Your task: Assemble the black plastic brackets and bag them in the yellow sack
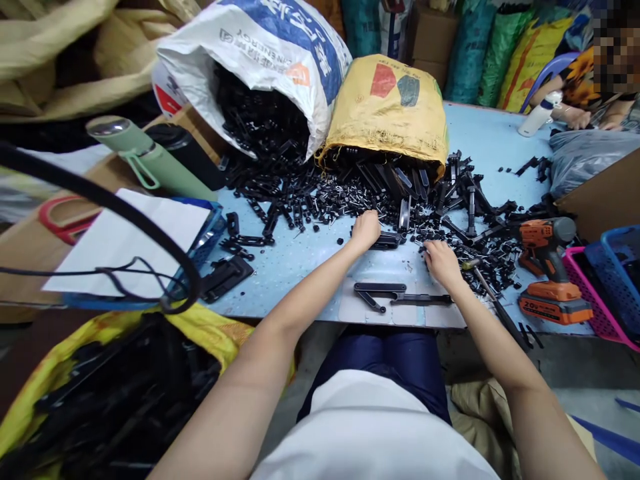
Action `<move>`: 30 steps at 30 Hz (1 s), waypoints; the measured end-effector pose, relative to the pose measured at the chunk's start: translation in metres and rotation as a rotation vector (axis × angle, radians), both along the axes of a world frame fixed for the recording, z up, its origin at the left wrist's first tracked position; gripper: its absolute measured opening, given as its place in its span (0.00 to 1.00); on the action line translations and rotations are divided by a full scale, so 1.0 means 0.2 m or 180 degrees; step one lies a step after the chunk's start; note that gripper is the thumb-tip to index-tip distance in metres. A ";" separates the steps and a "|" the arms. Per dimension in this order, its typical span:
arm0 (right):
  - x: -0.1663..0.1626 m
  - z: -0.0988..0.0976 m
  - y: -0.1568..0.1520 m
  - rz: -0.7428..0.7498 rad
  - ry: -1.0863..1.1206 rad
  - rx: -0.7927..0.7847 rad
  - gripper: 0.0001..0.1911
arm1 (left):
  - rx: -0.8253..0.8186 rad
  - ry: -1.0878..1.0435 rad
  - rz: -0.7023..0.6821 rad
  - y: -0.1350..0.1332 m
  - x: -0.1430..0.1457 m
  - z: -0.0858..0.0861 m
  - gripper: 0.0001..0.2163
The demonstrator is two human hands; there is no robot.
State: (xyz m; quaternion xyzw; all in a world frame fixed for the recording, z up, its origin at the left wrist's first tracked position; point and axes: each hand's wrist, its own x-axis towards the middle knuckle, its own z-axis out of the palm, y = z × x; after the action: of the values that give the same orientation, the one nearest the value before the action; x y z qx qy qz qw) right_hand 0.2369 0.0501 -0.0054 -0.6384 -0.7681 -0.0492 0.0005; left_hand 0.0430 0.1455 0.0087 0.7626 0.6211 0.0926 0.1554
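Left hand (367, 230) sat curled by black parts (389, 241), right hand (444, 265) bent nearby, any grip I couldn't make out

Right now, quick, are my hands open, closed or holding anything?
Left hand: fingers curled at the pile of black parts; whether it holds anything cannot be told.
Right hand: fingers bent at the same pile; any hold cannot be told.

Small black parts (313, 193) and silvery screws (363, 198) lie in a loose heap across mid-frame. A dark elongated piece (390, 241) lies flat, centre. Below it, two black bars (380, 288) form a narrow V beside a slim black bar (425, 299), level.
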 end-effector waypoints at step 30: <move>-0.12 0.02 -0.22 0.0898 0.1817 -0.0174 0.12 | 0.0367 0.0508 -0.0954 -0.65 -0.38 -0.05 0.12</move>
State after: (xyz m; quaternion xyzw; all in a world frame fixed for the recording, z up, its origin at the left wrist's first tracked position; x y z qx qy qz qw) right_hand 0.2135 0.0067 -0.0013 -0.5135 -0.8189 0.1531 0.2057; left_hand -0.0337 0.0152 -0.0018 0.8592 0.5045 0.0431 0.0737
